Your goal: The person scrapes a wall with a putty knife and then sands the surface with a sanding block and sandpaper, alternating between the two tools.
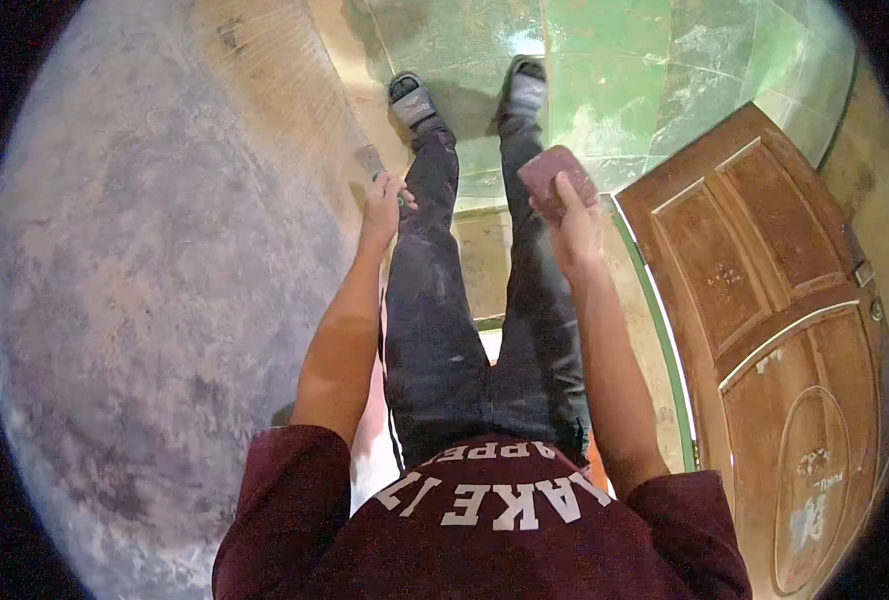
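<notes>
A scraper-like tool (369, 158) is gripped by the left hand (385, 207), a brown block (549, 168) by the right hand (576, 228), holding seemingly being the present step, with steadiness probably required next.

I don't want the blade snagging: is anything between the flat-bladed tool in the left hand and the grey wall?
Nothing visible. The left hand holds the flat-bladed tool beside the grey wall, with the left leg on the other side; whether tool and wall touch is unclear.

Two hands (387, 205) (572, 218), one flat-bladed tool (370, 159), one reddish-brown block (553, 172), two sandals (412, 101) (528, 88), one wooden door (765, 310).
</notes>
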The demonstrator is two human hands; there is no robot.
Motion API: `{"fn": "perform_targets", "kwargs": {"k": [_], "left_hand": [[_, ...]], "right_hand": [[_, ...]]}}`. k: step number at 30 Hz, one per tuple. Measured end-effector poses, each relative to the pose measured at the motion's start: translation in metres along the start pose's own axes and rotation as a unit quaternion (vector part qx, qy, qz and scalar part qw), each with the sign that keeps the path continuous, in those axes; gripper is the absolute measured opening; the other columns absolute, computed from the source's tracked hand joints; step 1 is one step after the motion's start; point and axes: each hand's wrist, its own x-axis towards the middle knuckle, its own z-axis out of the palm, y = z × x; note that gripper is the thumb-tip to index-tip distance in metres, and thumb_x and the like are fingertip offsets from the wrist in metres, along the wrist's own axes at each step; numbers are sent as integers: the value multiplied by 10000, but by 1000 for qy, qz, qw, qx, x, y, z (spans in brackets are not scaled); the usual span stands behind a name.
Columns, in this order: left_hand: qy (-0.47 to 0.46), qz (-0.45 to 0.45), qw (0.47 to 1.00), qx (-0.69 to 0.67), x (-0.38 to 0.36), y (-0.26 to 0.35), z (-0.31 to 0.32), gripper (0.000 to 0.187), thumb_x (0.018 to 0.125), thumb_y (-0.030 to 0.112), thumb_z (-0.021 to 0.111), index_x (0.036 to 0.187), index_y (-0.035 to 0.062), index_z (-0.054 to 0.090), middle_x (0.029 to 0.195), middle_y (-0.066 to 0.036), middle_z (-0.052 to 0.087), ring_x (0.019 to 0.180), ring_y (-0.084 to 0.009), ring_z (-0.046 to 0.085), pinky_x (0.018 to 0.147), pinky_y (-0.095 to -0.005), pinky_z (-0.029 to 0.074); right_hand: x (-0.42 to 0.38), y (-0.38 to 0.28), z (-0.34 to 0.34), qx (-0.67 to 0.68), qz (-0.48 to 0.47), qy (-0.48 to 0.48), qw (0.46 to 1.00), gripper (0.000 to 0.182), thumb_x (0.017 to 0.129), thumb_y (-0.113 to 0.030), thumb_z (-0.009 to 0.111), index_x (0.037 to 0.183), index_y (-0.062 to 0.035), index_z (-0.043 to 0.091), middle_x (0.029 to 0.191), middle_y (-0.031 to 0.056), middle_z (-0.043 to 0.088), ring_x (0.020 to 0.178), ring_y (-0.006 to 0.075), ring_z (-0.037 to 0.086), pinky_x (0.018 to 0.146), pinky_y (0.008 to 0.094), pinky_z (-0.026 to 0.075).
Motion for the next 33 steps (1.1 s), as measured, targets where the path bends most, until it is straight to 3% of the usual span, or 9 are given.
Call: {"fn": "perform_targets", "kwargs": {"k": [2, 4, 7, 10, 17, 19, 21, 25, 33], "left_hand": [[46, 53, 997, 36, 12, -18, 9, 243, 999, 278, 525, 1099, 56, 529, 824, -114, 636, 788, -227, 665, 763, -353, 507], [110, 94, 975, 166, 18, -36, 14, 353, 983, 376, 588, 1097, 53, 502, 948, -220, 666, 920, -390, 667, 806, -465, 496], [128, 154, 959, 200, 18, -59, 24, 372, 973, 369, 600, 1158, 73, 471, 1058, -264, 629, 996, -469, 608, 846, -515, 466], [134, 105, 967, 190, 5, -65, 33, 370, 982, 330, 607, 1212, 85, 453, 1062, -195, 586, 981, -351, 607, 876, -469, 460], [184, 189, 931, 254, -24, -47, 64, 429, 973, 339, 615, 1238, 49, 441, 1127, -252, 570, 1047, -423, 566, 919, -496, 434], [192, 130, 941, 245, -36, -42, 74, 450, 947, 334, 638, 1228, 40, 446, 1129, -262, 592, 1020, -447, 574, 896, -492, 444], [212, 180, 931, 238, -42, -44, 81, 459, 949, 331, 633, 1249, 32, 456, 1127, -257, 585, 1020, -437, 571, 908, -486, 440], [219, 129, 934, 252, -51, -37, 91, 436, 958, 321, 625, 1233, 23, 466, 1099, -263, 582, 1023, -442, 568, 911, -491, 438], [252, 168, 903, 305, -68, -20, 52, 409, 981, 300, 599, 1240, 19, 451, 1089, -279, 574, 1012, -453, 577, 883, -494, 451]], "right_hand": [[2, 20, 7, -29, -6, -1, 1000, 398, 983, -217, 628, 1329, -48, 526, 1206, 103, 635, 1078, 241, 644, 897, 415, 546], [2, 34, 16, -75, -11, -4, 997, 397, 989, -232, 622, 1329, -46, 533, 1225, 93, 628, 1084, 215, 641, 894, 380, 545], [8, 51, 19, -133, 17, -13, 991, 401, 993, -247, 619, 1322, -34, 536, 1232, 92, 624, 1069, 204, 645, 889, 362, 544], [7, 55, 20, -166, 7, -26, 986, 386, 994, -248, 619, 1297, -18, 555, 1176, 84, 649, 1036, 184, 648, 884, 342, 537], [-1, 19, 10, -196, -21, -52, 979, 370, 987, -279, 629, 1227, 4, 628, 1153, 72, 678, 1058, 151, 615, 935, 307, 466], [4, 5, 0, -190, -28, -63, 979, 378, 987, -276, 629, 1235, 8, 618, 1155, 74, 676, 1046, 152, 618, 927, 308, 469], [9, -5, -10, -183, -34, -69, 980, 385, 987, -274, 629, 1244, 13, 607, 1157, 77, 675, 1034, 153, 621, 920, 309, 473], [25, -28, -40, -163, -30, -22, 986, 323, 1000, -224, 606, 1254, -25, 591, 1162, 81, 659, 1020, 193, 659, 874, 357, 540], [28, -57, -105, -5, 15, 6, 1000, 358, 994, -244, 611, 1262, -8, 589, 1170, 93, 664, 1014, 202, 646, 878, 350, 529]]}}
